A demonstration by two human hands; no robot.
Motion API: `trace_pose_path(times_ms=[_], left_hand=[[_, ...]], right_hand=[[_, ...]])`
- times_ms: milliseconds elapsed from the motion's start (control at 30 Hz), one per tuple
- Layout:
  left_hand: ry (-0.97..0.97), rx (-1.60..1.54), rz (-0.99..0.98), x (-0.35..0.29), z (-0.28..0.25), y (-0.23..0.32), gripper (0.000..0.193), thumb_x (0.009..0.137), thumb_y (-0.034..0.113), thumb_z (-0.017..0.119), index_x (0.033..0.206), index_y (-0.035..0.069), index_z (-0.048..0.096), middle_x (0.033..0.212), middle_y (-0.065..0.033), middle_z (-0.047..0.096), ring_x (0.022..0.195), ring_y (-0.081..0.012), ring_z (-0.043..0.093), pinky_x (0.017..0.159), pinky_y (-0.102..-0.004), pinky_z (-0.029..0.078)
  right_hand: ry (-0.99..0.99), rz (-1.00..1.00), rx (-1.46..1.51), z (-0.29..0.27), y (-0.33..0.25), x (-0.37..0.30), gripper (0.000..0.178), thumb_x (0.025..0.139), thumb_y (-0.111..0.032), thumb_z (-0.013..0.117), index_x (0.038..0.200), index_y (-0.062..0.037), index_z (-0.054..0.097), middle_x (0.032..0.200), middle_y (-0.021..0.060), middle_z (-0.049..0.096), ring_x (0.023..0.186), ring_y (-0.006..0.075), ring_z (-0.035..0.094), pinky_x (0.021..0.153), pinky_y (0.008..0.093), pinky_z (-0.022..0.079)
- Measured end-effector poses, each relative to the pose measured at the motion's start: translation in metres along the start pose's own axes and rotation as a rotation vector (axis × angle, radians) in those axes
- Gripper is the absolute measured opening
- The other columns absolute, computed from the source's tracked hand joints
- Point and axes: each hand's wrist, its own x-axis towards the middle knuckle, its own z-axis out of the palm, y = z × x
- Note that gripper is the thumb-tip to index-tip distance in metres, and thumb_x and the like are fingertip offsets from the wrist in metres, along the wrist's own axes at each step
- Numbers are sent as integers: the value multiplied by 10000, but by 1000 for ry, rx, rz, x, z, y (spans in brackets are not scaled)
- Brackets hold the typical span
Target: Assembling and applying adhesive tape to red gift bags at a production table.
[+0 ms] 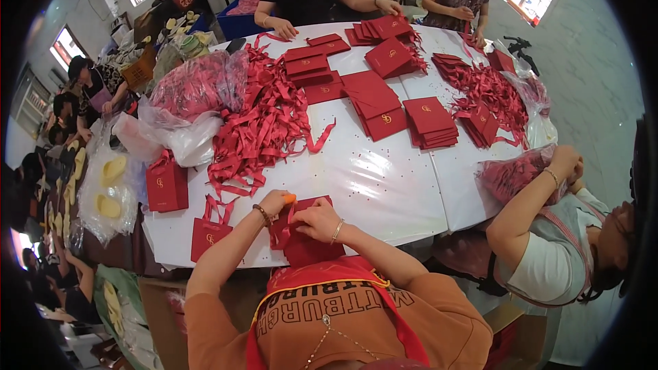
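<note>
In front of me at the table's near edge lies a red paper gift bag [312, 252], flat and close to my body. My left hand [275, 201], an orange cover on one finger, is closed at the bag's upper left edge. Bent over the bag's upper part, my right hand [321, 219] has its fingers drawn together near a red ribbon [282, 234]. Which strands the fingertips pinch is partly hidden. Left of my left forearm, a finished-looking red bag with ribbon handles [211, 236] lies on the table.
A large heap of red ribbons [253, 123] and plastic-wrapped ribbons [199, 85] fill the left side. Stacks of flat red bags [375, 106] lie mid-table. An upright red bag [167, 185] stands at the left edge. A co-worker [548, 247] sits close on the right; others sit across.
</note>
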Motion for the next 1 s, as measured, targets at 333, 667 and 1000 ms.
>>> trace_pose_path(times_ms=[333, 667, 1000], left_hand=[[126, -17, 227, -38, 9, -34, 592, 875, 278, 487, 1341, 116, 160, 799, -21, 473, 565, -67, 417, 470, -201, 347], [-61, 76, 165, -92, -11, -41, 732, 752, -19, 613, 1349, 114, 209, 734, -26, 518, 590, -71, 492, 500, -218, 414], [81, -624, 343, -165, -71, -47, 237, 749, -5, 593, 985, 0, 571, 760, -58, 574, 628, -136, 543, 601, -242, 441]], right_hand=[[-108, 275, -103, -5, 3, 6, 322, 787, -287, 559, 1103, -229, 534, 867, 15, 637, 802, 170, 578, 771, 344, 308], [-137, 380, -165, 7, 19, 8, 317, 796, -330, 547, 1091, -213, 546, 882, 28, 637, 800, 178, 586, 780, 349, 321], [-138, 394, -187, 9, 30, 12, 328, 789, -339, 541, 1074, -177, 558, 878, 51, 637, 807, 219, 602, 729, 385, 366]])
